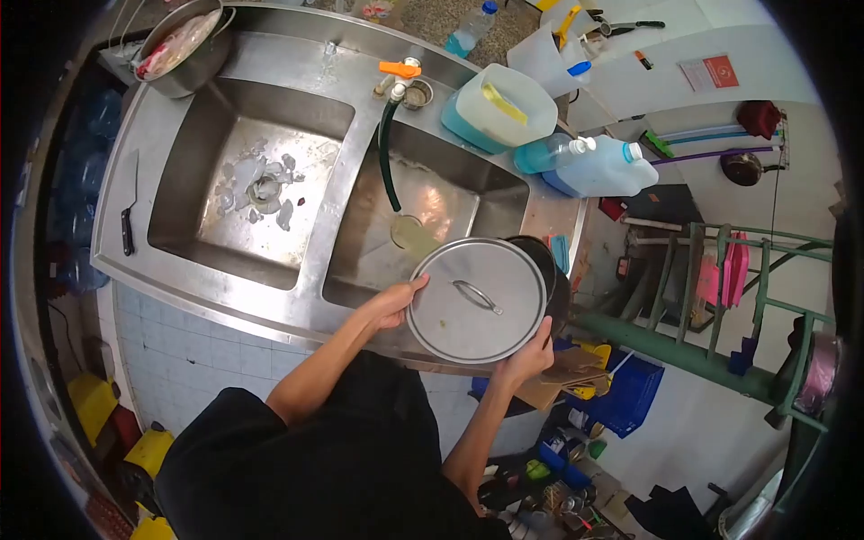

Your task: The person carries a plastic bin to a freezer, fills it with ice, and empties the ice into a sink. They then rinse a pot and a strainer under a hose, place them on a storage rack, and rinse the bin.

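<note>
**Lid held in 2 hands over right basin**

The sink [117, 193] is a steel unit with 2 basins, seen from above. The left basin [256, 180] holds pale scraps lying around its drain. The right basin [441, 202] has a wet floor, and a green hose [387, 162] runs down into it from a tap [400, 72] with an orange handle on the back ledge.

A steel bowl [193, 49] sits at the far left corner of the sink with some contents; what they are cannot be told. On the back ledge right of the tap stand a large jug [499, 112] holding blue liquid and 2 bottles [589, 166] lying just beside it. A knife [129, 216] lies on the left rim of the sink.

The lid [477, 300] is round steel with 1 handle at its centre, top face toward the camera. It is held above the near right corner of the right basin, partly covering a dark pot [551, 270] just behind it.

The left hand [393, 304] grips the lid's left edge, with the thumb lying on the top face. The right hand [529, 357] grips the lower right edge, fingers curled over the rim. Both hands are closed firmly on the lid. The person wears a dark top.
</note>
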`<state>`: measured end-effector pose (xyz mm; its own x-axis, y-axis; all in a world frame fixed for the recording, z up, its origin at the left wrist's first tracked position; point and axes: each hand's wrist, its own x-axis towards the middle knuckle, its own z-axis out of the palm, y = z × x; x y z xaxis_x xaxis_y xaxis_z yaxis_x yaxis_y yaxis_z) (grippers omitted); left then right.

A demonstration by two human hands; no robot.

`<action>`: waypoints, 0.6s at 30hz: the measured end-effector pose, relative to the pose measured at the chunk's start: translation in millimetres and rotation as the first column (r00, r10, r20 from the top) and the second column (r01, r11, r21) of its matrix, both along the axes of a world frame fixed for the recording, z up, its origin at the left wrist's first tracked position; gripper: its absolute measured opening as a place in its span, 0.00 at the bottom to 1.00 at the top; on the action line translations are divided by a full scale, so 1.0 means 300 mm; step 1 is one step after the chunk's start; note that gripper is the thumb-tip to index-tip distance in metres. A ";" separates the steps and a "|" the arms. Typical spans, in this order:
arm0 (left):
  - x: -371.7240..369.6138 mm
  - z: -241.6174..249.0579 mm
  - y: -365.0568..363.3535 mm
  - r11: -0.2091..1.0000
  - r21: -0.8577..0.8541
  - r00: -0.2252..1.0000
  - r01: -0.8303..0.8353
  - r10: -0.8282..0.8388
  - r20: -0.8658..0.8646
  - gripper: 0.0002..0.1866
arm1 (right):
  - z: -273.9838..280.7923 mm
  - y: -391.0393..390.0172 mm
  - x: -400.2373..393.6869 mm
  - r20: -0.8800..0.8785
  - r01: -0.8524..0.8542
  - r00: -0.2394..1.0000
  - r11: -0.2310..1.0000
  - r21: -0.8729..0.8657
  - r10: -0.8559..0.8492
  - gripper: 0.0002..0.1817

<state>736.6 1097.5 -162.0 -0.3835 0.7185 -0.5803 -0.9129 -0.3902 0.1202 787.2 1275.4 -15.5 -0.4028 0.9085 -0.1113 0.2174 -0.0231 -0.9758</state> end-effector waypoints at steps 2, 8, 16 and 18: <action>-0.016 -0.018 0.019 0.998 0.058 0.999 0.002 -0.004 0.045 0.24 | -0.007 0.000 -0.020 0.035 0.002 0.999 0.998 0.061 -0.004 0.19; -0.044 0.054 0.064 0.993 0.051 0.989 0.108 -0.113 0.093 0.20 | -0.072 0.071 0.021 0.322 -0.201 0.947 0.747 0.634 -0.018 0.16; -0.011 -0.068 0.142 0.927 0.372 0.975 0.042 -0.119 0.187 0.18 | 0.010 -0.046 -0.048 0.237 -0.118 0.969 0.706 0.698 -0.072 0.19; -0.009 -0.055 0.147 0.917 0.396 0.972 0.054 -0.139 0.190 0.16 | 0.016 -0.055 -0.042 0.250 -0.140 0.966 0.699 0.702 -0.058 0.19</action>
